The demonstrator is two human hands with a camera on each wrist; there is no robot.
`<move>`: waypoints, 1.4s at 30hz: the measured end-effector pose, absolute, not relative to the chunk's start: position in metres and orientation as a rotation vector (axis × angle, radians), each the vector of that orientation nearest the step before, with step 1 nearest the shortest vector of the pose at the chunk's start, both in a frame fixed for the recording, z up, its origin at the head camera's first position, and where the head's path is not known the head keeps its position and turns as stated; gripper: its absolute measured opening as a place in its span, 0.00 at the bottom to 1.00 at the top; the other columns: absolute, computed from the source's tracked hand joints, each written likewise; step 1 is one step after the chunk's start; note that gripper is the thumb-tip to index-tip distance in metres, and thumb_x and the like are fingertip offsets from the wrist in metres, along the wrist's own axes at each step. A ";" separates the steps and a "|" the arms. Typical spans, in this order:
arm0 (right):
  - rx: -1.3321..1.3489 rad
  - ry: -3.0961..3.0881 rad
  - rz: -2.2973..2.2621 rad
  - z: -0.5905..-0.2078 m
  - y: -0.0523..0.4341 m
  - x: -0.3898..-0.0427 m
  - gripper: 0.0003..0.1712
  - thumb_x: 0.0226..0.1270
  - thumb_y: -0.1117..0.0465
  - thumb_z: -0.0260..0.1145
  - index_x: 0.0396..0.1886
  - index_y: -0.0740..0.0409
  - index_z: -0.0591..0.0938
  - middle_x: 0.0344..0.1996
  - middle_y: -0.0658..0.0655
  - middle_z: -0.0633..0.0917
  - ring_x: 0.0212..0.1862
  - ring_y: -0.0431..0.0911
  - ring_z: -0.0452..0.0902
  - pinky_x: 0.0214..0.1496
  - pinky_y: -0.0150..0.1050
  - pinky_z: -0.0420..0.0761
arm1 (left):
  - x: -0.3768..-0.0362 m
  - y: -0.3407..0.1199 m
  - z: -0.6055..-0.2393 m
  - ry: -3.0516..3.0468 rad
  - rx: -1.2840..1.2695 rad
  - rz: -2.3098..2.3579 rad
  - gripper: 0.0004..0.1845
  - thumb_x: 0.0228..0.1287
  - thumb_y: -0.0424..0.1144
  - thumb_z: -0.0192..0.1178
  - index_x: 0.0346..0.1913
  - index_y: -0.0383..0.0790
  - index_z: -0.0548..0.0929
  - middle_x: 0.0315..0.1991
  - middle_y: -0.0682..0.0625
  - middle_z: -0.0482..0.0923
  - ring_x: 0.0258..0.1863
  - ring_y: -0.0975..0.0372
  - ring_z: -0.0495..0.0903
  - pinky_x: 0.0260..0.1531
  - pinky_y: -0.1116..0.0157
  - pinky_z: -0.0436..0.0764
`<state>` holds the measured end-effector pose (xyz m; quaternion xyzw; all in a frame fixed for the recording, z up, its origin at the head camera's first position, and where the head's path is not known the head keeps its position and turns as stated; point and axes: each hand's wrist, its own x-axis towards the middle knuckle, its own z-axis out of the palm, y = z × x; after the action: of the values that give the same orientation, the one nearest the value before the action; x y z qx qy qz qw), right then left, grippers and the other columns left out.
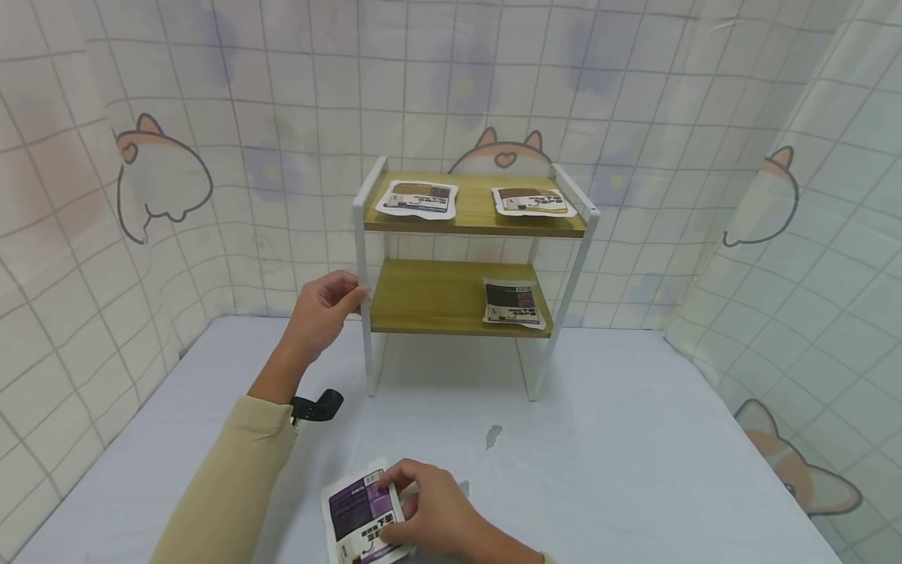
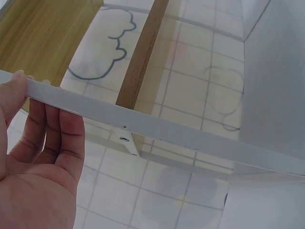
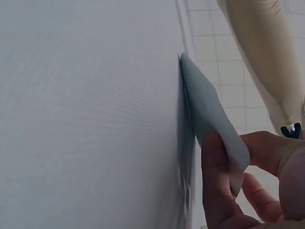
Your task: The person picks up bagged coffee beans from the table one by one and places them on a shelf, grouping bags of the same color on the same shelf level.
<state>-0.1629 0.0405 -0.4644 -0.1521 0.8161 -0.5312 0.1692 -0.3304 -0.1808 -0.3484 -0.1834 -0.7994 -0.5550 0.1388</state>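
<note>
A two-tier shelf rack (image 1: pixel 458 228) with white metal posts and wooden boards stands on the table. My left hand (image 1: pixel 320 317) pinches its left front post, thumb on one side and fingers on the other, as the left wrist view shows with the white post (image 2: pixel 162 131). Low in the head view, my right hand (image 1: pixel 440 513) holds the right edge of a flat purple, black and white packet (image 1: pixel 352 513). In the right wrist view the packet (image 3: pixel 207 102) tilts up from the tabletop, its near edge between thumb and fingers.
On the top board lie two packets with brown and white labels, one left (image 1: pixel 423 200), one right (image 1: pixel 533 202). A purple-black packet (image 1: pixel 513 304) lies at the lower board's right. Grid-patterned curtains (image 1: pixel 296 117) surround the white-covered table (image 1: pixel 620 439), which has small grey patches.
</note>
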 end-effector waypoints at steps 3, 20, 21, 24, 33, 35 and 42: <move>-0.438 2.263 -1.565 -0.465 0.043 -0.164 0.25 0.47 0.70 0.81 0.45 0.47 0.85 0.35 0.44 0.81 0.24 0.37 0.72 0.25 0.27 0.72 | -0.330 -0.181 -0.348 -2.310 -0.530 -1.606 0.16 0.75 0.49 0.61 0.49 0.38 0.83 0.43 0.45 0.84 0.42 0.59 0.83 0.48 0.68 0.84; -0.325 1.921 -1.854 -0.463 0.047 -0.165 0.25 0.47 0.79 0.73 0.48 0.60 0.86 0.45 0.57 0.87 0.39 0.49 0.89 0.38 0.36 0.87 | -0.329 -0.180 -0.346 -2.312 -0.535 -1.612 0.15 0.75 0.48 0.61 0.48 0.38 0.82 0.42 0.46 0.83 0.40 0.59 0.83 0.46 0.71 0.83; -0.313 1.908 -1.869 -0.463 0.047 -0.165 0.26 0.47 0.80 0.73 0.48 0.61 0.86 0.46 0.57 0.87 0.39 0.50 0.89 0.39 0.37 0.88 | -0.329 -0.180 -0.346 -2.310 -0.537 -1.615 0.15 0.75 0.48 0.62 0.48 0.38 0.83 0.42 0.46 0.83 0.40 0.59 0.83 0.46 0.71 0.83; -0.274 1.894 -1.889 -0.463 0.048 -0.166 0.26 0.48 0.80 0.73 0.49 0.60 0.86 0.47 0.57 0.86 0.40 0.50 0.89 0.39 0.39 0.88 | -0.329 -0.180 -0.346 -2.313 -0.533 -1.614 0.15 0.74 0.48 0.62 0.48 0.38 0.83 0.42 0.45 0.83 0.41 0.59 0.83 0.46 0.71 0.83; -0.165 1.806 -1.969 -0.453 0.049 -0.166 0.28 0.51 0.80 0.73 0.53 0.60 0.85 0.57 0.58 0.81 0.43 0.50 0.87 0.43 0.43 0.89 | -0.327 -0.180 -0.344 -2.327 -0.530 -1.609 0.15 0.75 0.48 0.61 0.49 0.39 0.83 0.43 0.44 0.83 0.41 0.58 0.83 0.47 0.70 0.83; -0.143 1.814 -1.964 -0.450 0.049 -0.166 0.28 0.52 0.79 0.74 0.54 0.58 0.85 0.60 0.58 0.79 0.43 0.49 0.87 0.45 0.43 0.89 | -0.327 -0.180 -0.345 -2.331 -0.531 -1.604 0.15 0.75 0.48 0.61 0.49 0.39 0.83 0.43 0.44 0.83 0.41 0.58 0.83 0.47 0.70 0.83; -0.091 1.809 -2.001 -0.444 0.050 -0.167 0.30 0.51 0.79 0.75 0.55 0.54 0.87 0.66 0.58 0.75 0.45 0.51 0.85 0.47 0.44 0.89 | -0.328 -0.181 -0.346 -2.335 -0.528 -1.584 0.14 0.75 0.48 0.61 0.49 0.40 0.83 0.44 0.44 0.84 0.41 0.57 0.84 0.47 0.69 0.83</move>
<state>-0.1672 0.0503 -0.4436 -0.0329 0.6540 -0.7232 0.2196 -0.3283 -0.1807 -0.3457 -0.1824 -0.8060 -0.5467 0.1352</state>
